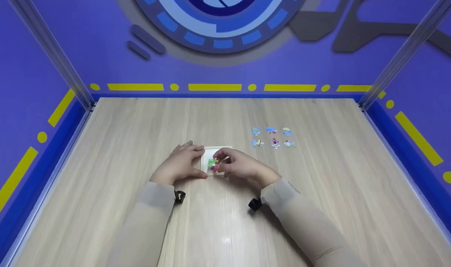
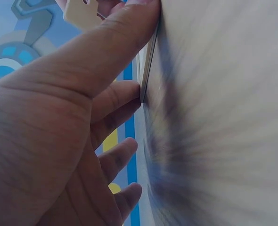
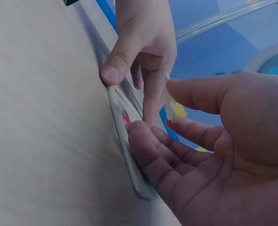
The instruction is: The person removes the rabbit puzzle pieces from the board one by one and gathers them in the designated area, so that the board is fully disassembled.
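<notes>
A shallow puzzle tray (image 1: 204, 151) with a pale rim lies on the table. My left hand (image 1: 181, 163) holds its left side, the thumb at the near corner and the index finger farther up the rim. Above the tray, my right hand (image 1: 240, 163) pinches a puzzle piece (image 3: 169, 101) between thumb and a finger. This piece shows its plain cream side in the left wrist view. Green and red puzzle artwork (image 1: 212, 163) shows beside the right fingertips; how much belongs to the held piece I cannot tell. A red patch (image 3: 126, 118) shows inside the tray, partly behind the right fingers.
Several loose puzzle pieces lie in two rows right of the tray, among them a red character piece (image 1: 275, 143) and a blue-yellow one (image 1: 287, 131). Blue panels (image 1: 210, 74) enclose the wooden table (image 1: 143, 122) at the back and sides.
</notes>
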`<move>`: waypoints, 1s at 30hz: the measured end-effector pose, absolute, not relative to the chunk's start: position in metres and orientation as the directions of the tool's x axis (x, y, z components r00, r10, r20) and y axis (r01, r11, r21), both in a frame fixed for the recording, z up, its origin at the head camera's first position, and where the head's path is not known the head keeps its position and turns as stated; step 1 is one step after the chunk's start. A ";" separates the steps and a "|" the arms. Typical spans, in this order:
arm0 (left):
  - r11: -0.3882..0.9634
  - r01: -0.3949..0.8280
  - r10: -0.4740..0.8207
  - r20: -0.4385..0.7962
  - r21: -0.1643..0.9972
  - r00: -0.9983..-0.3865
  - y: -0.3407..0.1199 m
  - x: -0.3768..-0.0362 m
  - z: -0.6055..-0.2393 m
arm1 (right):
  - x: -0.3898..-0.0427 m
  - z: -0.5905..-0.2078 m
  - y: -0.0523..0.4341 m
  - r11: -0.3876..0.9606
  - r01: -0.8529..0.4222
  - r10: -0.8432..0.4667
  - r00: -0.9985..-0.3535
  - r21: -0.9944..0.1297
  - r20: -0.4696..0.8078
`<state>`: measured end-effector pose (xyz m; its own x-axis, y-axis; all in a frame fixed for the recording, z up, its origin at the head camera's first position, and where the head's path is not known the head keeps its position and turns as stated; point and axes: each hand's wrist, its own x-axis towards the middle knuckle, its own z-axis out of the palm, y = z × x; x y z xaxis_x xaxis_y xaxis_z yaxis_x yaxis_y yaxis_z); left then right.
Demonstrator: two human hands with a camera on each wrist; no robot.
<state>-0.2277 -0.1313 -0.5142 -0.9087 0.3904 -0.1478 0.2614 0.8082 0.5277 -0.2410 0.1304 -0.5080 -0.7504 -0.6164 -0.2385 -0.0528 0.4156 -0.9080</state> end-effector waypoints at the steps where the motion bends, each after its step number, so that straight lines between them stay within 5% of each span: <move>1: 0.808 0.261 0.390 -0.148 0.528 -0.909 -0.131 -0.227 -0.514 | -0.241 -0.507 0.134 0.428 -0.060 -0.616 -0.749 -0.902 -0.243; 13: 0.809 0.246 0.384 -0.163 0.534 -0.909 -0.132 -0.224 -0.511 | -0.239 -0.493 0.198 0.621 -0.243 -0.542 -0.820 -0.745 -0.184; 30: 0.816 0.237 0.378 -0.176 0.527 -0.909 -0.129 -0.224 -0.512 | -0.257 -0.507 0.246 0.623 -0.194 -0.455 -0.878 -0.758 -0.150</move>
